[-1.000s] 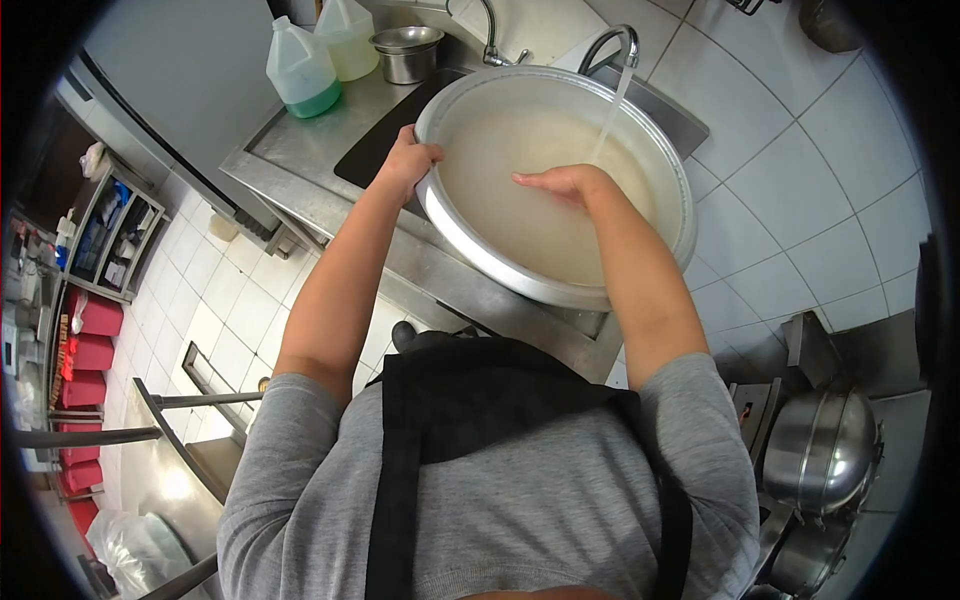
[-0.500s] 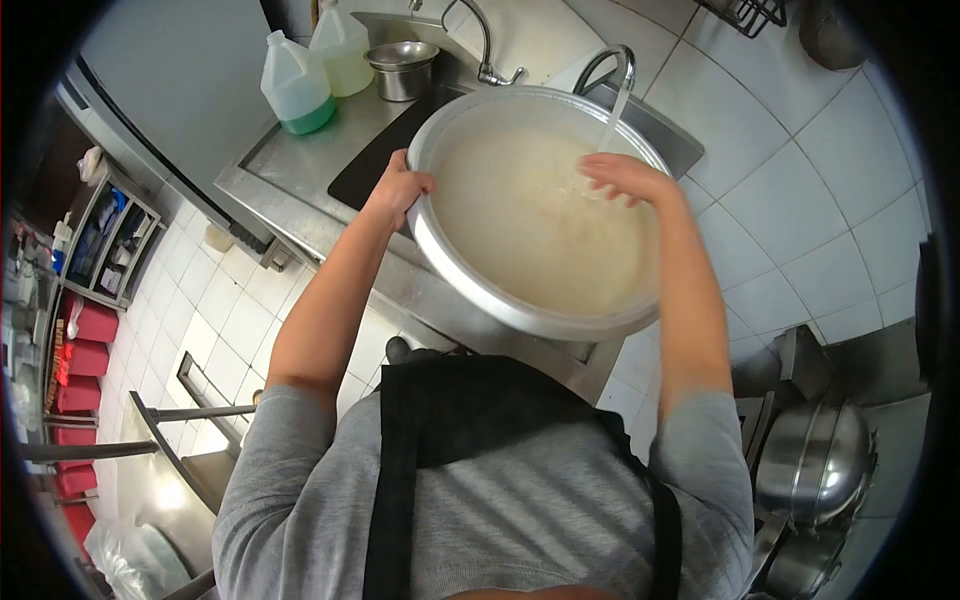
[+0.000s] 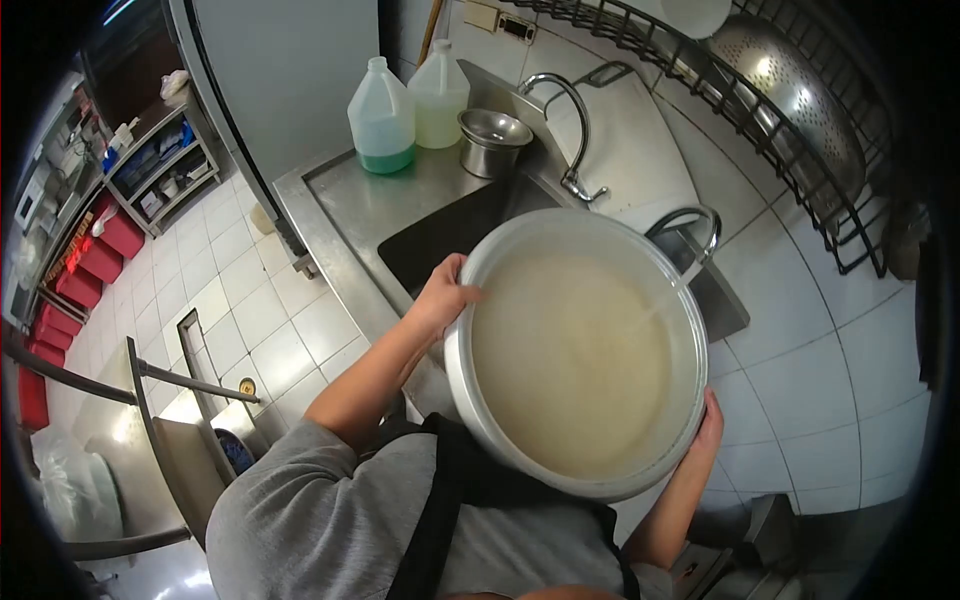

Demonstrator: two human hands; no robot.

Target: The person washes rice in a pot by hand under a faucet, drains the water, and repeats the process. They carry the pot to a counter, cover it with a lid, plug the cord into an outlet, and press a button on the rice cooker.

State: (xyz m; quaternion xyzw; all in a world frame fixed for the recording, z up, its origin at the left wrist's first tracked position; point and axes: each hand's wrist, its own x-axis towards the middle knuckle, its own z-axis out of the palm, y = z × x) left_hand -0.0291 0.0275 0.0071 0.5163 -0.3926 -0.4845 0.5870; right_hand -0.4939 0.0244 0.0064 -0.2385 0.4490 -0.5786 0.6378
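A large round metal pot (image 3: 462, 375) full of cloudy, pale liquid (image 3: 570, 360) is held over the sink's front edge, close to my apron. My left hand (image 3: 445, 293) grips its rim on the left side, the thumb over the edge. On the lower right, my right hand (image 3: 708, 425) is pressed to the outer wall, with part of its fingers hidden behind the pot. Water runs from the curved faucet (image 3: 714, 232) at the right into the pot. Below and behind the pot, the dark sink basin (image 3: 420, 245) shows in part.
Two plastic jugs (image 3: 384, 120) and small metal bowls (image 3: 492, 145) stand on the steel counter (image 3: 340, 200). A second faucet (image 3: 575, 120) rises behind the sink. A wire rack (image 3: 800, 170) holding a colander (image 3: 790, 90) hangs at upper right.
My right hand has left the water and moved down to the pot's right outer side. The view has shifted, showing the pot lower and more of the rack. My left hand still grips the rim.
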